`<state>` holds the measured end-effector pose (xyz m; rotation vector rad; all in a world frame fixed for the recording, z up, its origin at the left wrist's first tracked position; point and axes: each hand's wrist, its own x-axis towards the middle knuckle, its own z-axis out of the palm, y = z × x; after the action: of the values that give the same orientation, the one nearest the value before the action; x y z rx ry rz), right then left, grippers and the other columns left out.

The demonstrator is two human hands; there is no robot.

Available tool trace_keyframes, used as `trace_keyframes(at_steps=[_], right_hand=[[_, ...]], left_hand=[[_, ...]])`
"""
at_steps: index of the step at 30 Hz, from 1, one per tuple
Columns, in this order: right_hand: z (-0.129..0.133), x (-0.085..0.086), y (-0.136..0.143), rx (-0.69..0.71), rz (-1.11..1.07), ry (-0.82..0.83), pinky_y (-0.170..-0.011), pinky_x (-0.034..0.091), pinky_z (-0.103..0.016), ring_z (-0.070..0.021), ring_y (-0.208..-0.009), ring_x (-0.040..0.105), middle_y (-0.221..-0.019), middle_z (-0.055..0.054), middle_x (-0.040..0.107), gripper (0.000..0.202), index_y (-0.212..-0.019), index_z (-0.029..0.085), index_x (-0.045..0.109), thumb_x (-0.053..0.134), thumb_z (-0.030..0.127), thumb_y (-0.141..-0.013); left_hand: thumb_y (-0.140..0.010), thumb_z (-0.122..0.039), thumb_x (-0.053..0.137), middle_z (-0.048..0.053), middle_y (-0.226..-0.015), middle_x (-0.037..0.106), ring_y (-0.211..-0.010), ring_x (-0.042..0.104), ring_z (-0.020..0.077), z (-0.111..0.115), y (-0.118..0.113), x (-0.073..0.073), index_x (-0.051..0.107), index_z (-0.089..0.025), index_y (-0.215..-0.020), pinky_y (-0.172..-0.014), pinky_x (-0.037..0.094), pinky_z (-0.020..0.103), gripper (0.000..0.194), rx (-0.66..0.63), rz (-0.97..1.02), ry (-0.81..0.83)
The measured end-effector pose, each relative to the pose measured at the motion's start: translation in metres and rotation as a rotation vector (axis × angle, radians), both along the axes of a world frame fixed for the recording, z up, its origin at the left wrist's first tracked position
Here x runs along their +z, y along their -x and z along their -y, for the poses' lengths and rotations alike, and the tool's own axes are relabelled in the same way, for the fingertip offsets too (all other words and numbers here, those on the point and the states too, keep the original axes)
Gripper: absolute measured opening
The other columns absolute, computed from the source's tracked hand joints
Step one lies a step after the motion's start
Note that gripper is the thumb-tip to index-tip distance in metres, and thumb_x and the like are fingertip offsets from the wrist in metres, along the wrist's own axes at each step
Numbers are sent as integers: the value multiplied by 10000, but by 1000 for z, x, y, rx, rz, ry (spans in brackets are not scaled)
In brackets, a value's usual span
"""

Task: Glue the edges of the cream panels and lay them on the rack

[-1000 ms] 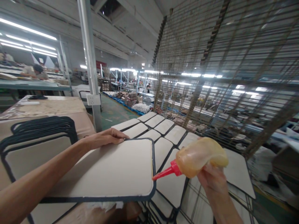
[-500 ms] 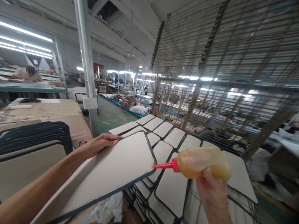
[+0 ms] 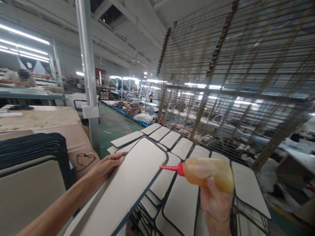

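My left hand (image 3: 112,165) grips the long edge of a cream panel (image 3: 137,170) with a dark border and rounded corners, held tilted in front of me. My right hand (image 3: 216,203) is wrapped round a squeeze bottle (image 3: 209,173) of amber liquid, lying sideways in the grip. Its thin red nozzle (image 3: 169,168) points left, with the tip at the panel's right edge near the corner. Whether the tip touches the edge, I cannot tell. Beneath and beyond the held panel lie several similar panels (image 3: 182,200), spread in overlapping rows.
A stack of dark-edged panels (image 3: 31,183) stands at the left, beside a table (image 3: 41,118). Eyeglasses (image 3: 85,159) lie near it. A metal post (image 3: 91,127) with a socket rises behind. A tilted wire rack (image 3: 221,72) fills the right. Another person (image 3: 21,78) sits far left.
The panel has turned, its far end now pointing more steeply away from me. The nozzle tip has gone from near the lower right corner to farther up the edge. Both hands keep their holds.
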<state>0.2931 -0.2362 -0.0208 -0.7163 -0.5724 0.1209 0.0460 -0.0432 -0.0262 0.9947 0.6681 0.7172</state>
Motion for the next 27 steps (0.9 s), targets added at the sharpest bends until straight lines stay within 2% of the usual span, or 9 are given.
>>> trace_keyframes(at_steps=[5,10,12,16,19,23,27], right_hand=[[-11,-4,1,14,6,42,-827,492,-276,-145,-786,609,-890,14,670,460,-1078,224,620,786,218,-649],[-21,-2,6,70,-12,54,-780,510,-258,-155,-819,623,-907,-4,680,488,-1067,212,635,804,226,-609],[-23,-2,7,102,-3,55,-776,510,-251,-152,-818,624,-902,-5,679,479,-1058,212,641,804,225,-608],[-26,-3,9,150,32,74,-755,518,-268,-158,-783,623,-862,-10,673,441,-1043,211,649,790,229,-626],[-26,-3,12,168,35,89,-737,521,-273,-161,-770,621,-844,-13,673,419,-1020,216,661,792,233,-622],[-25,-4,17,232,37,98,-733,508,-236,-137,-762,614,-817,5,674,400,-1002,237,670,797,236,-622],[-23,-5,21,219,58,129,-723,502,-248,-144,-746,615,-814,13,680,382,-980,251,668,797,254,-621]], left_hand=[[-596,-182,791,41,-782,735,-679,689,199,2,0,-2,625,-180,-1075,-567,531,242,507,30,12,23],[-557,-179,805,30,-633,696,-535,641,175,1,4,-3,662,-130,-813,-491,499,238,297,-1,-32,1],[-552,-185,810,23,-606,680,-520,625,160,0,7,-4,646,-128,-760,-476,484,223,271,-9,-31,-18],[-574,-236,812,12,-615,673,-502,603,138,-1,12,-5,609,-143,-747,-461,473,212,282,11,-16,-37],[-606,-276,797,2,-625,666,-534,626,158,0,17,-4,588,-159,-780,-474,491,230,296,18,-11,-23],[-613,-262,793,-17,-598,647,-541,639,168,3,22,-2,564,-171,-787,-466,497,232,302,52,-20,0],[-614,-256,793,6,-621,672,-514,632,158,2,27,-2,563,-166,-765,-444,486,219,290,58,-17,-3]])
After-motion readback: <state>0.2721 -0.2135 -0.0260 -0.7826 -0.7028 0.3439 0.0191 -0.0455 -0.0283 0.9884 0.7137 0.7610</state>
